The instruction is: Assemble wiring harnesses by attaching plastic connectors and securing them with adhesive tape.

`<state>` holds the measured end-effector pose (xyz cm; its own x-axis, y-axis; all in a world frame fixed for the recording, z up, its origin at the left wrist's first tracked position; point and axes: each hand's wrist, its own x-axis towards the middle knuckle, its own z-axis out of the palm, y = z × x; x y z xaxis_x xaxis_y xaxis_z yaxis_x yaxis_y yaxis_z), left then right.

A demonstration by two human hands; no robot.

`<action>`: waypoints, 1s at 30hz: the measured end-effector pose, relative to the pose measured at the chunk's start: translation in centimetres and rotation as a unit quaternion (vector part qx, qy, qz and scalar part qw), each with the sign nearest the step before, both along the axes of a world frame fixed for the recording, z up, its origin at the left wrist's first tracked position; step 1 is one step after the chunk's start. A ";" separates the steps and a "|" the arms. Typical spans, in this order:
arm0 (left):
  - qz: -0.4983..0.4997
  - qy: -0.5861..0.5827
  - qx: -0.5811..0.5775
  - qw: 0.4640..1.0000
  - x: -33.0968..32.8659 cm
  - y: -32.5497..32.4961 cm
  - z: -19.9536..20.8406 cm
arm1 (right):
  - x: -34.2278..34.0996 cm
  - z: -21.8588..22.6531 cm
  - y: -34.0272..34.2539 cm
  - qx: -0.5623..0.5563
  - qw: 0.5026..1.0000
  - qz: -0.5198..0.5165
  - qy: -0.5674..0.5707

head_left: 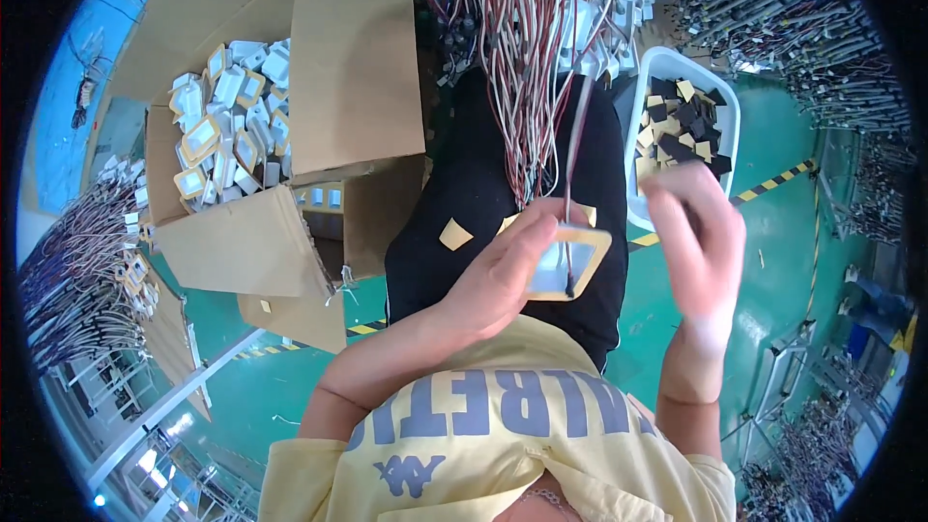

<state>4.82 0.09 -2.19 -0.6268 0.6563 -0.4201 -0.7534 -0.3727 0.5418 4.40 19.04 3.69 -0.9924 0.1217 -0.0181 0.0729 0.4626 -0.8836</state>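
Factory workshop, cable bundles, striped floor tape

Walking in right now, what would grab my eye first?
Probably the thick bundle of red and white wires, top middle, spilling over black trousers. At left, an open cardboard box is heaped with pale, yellow-rimmed pieces. In the centre, the left hand holds a similar piece with a wire across it; the right hand, blurred, is near a white bin.

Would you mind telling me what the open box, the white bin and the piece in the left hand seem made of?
Open box: cardboard, apparently; matt brown, creased flaps. White bin: probably moulded plastic; smooth, rounded rim. Piece in the left hand: possibly plastic; smooth pale centre, tan border of unclear material.
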 end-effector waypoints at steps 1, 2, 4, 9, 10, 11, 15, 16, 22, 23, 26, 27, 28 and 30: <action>0.044 -0.024 0.004 0.999 0.0 0.4 0.2 | 1.4 1.0 -0.8 0.039 0.998 0.014 0.041; 0.055 0.000 -0.022 0.998 0.0 1.0 0.5 | 2.7 1.5 -1.8 0.104 0.992 0.030 0.067; 0.061 0.094 -0.071 0.991 0.2 1.5 0.2 | 3.6 0.3 -3.8 0.229 0.969 0.029 0.093; 0.055 0.279 -0.185 0.941 0.4 2.1 0.0 | 3.2 -2.1 -5.4 0.330 0.938 -0.014 0.101; 0.057 0.282 -0.194 0.938 0.3 2.0 -0.2 | 3.2 -2.5 -5.2 0.306 0.947 -0.013 0.097; 0.061 0.283 -0.196 0.937 0.0 1.9 -0.8 | 3.0 -2.4 -4.6 0.304 0.947 -0.009 0.100; -0.006 0.297 -0.279 0.913 -4.2 1.7 -0.7 | 3.6 -3.5 -1.7 -0.397 0.865 0.244 -0.186; -0.028 0.287 -0.229 0.930 -5.1 2.1 -2.3 | 3.8 -3.6 -2.1 -0.479 0.830 0.185 -0.220; 0.127 0.428 -0.245 0.861 -1.7 -2.0 0.8 | 2.7 -4.2 -3.9 -0.542 0.817 -0.018 -0.196; 0.132 0.467 -0.249 0.838 -0.5 -2.4 1.1 | 2.4 -4.1 -4.2 -0.524 0.832 -0.022 -0.179; 0.094 0.492 -0.272 0.822 1.1 -2.1 2.2 | 2.0 -4.0 -4.6 -0.499 0.851 -0.014 -0.164; 0.103 0.496 -0.287 0.813 1.3 -2.0 2.1 | 1.9 -4.0 -4.7 -0.490 0.857 -0.010 -0.159; 0.110 0.500 -0.300 0.805 1.4 -2.0 2.0 | 1.8 -3.5 -4.9 -0.464 0.870 -0.003 -0.164; 0.125 0.373 -0.254 0.884 1.5 -1.9 2.4 | 1.9 -3.8 -5.2 -0.459 0.875 -0.012 -0.153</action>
